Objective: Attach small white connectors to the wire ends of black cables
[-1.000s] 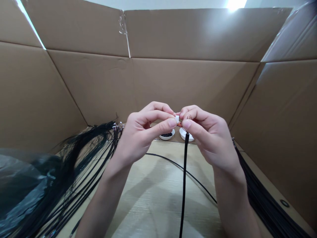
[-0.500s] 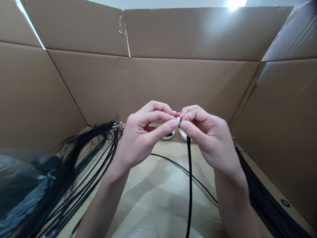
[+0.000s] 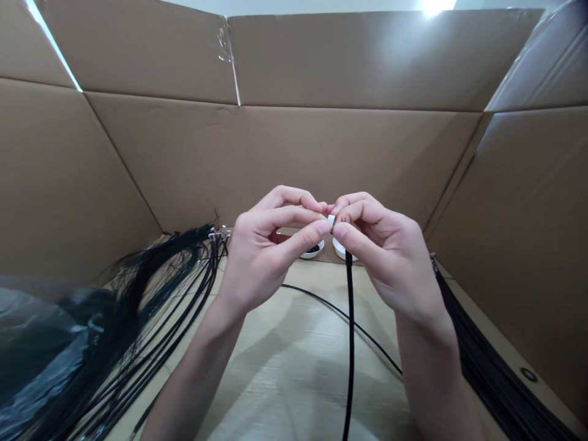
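My left hand [image 3: 271, 248] pinches a small white connector [image 3: 331, 220] between thumb and fingertips, above the table. Close against it, my right hand [image 3: 383, 248] is closed on the end of a black cable [image 3: 351, 337], thumb against fingers. From there the cable hangs down toward me. The fingertips of both hands nearly meet at the connector. Fingers hide the cable's end, and I cannot tell whether it is joined to the connector.
Black cables with small connector ends [image 3: 218, 234] lie in a bundle at the left, beside a clear plastic bag [image 3: 41, 355]. Another cable bundle [image 3: 496, 361] lies at the right. Two white dishes [image 3: 315, 252] stand behind my hands. Cardboard walls [image 3: 358, 153] enclose the table [image 3: 285, 373].
Both hands keep their pinch at nearly the same spot. The hanging cable has shifted very slightly to the left.
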Motion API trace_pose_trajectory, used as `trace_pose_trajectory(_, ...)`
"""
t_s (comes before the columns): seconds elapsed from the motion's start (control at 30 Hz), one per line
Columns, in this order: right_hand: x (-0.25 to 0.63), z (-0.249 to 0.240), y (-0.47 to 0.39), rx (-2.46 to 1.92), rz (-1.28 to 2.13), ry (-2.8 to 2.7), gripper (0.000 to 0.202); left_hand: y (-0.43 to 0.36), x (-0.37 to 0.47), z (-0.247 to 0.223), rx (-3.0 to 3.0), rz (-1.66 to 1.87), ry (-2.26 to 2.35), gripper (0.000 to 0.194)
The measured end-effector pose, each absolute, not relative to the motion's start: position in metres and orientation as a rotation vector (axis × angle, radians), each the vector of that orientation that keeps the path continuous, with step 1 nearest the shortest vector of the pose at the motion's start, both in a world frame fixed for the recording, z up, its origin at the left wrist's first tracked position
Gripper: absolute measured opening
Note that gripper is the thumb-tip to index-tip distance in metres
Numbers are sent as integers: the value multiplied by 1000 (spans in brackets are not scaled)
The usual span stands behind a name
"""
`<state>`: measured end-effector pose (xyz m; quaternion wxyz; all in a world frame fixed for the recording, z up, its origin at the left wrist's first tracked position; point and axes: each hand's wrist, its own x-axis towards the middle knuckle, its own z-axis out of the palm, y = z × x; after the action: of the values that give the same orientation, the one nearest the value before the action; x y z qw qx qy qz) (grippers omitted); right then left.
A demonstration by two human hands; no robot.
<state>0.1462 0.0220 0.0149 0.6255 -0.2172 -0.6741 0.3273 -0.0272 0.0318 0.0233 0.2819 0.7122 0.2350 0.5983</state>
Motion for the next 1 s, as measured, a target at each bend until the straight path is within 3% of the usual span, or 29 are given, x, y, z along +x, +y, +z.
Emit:
trace_pose_trajectory(0.4,151,15,18,-524,632,-1625,16,26,-28,25,2014,1672,592,11)
trace_pose_trajectory(0.8,147,13,24,-385,912,-1543,13,30,-35,30,1837,1558,569,11)
trace_pose_trajectory(1.0,149,13,26,-410,862,-1536,12,30,-35,30,1849,1543,618,10)
